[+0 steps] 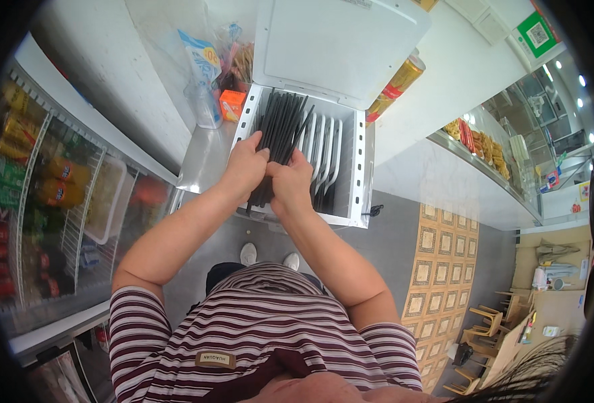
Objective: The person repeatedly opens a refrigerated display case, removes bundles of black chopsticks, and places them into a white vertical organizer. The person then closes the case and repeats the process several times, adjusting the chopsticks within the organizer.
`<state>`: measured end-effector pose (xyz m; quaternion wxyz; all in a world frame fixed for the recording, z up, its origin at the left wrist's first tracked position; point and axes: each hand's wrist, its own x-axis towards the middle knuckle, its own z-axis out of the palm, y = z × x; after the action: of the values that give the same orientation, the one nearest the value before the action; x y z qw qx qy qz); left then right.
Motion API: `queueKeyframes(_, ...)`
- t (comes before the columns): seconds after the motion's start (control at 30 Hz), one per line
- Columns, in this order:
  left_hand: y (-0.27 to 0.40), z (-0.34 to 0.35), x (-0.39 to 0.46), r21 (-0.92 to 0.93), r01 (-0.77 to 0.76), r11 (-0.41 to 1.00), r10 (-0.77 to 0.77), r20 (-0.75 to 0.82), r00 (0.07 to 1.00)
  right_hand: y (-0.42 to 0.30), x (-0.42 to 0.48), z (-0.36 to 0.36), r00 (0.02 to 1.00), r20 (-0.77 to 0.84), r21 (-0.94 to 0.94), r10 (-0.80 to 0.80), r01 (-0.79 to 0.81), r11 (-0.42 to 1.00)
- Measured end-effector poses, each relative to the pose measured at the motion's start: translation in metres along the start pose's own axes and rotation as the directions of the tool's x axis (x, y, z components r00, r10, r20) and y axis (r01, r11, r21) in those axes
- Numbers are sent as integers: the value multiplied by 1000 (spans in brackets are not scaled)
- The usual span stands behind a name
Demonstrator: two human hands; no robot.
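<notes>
A bundle of black chopsticks is gripped between both of my hands over a white box whose lid stands raised. On the bundle's left side, my left hand presses with its thumb along the sticks. From the right, my right hand wraps around their lower part. A few sticks splay to the right at the top. Beside the bundle, inside the box, runs a row of white curved divider bars. Dark sticks show beneath the bars. My palms hide the lower middle of the bundle.
An orange carton, a clear plastic bottle and plastic bags stand left of the box. Stacked cans are at its right. A glass-front drinks fridge lies left, a food display case right. A black cable hangs by the box corner.
</notes>
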<state>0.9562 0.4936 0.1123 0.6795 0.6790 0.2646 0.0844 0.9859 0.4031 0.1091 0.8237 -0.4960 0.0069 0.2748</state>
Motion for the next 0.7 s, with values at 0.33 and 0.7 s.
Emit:
queueKeyframes(0.33,0,3,2,108,-153,982,151,27,988,0,4,2,996,20,46,-83,82,996)
queueKeyframes(0.7,-12,28,11,-168,-127,978,128,0,992,-5,4,-8,991,-71,-52,-111,108,993)
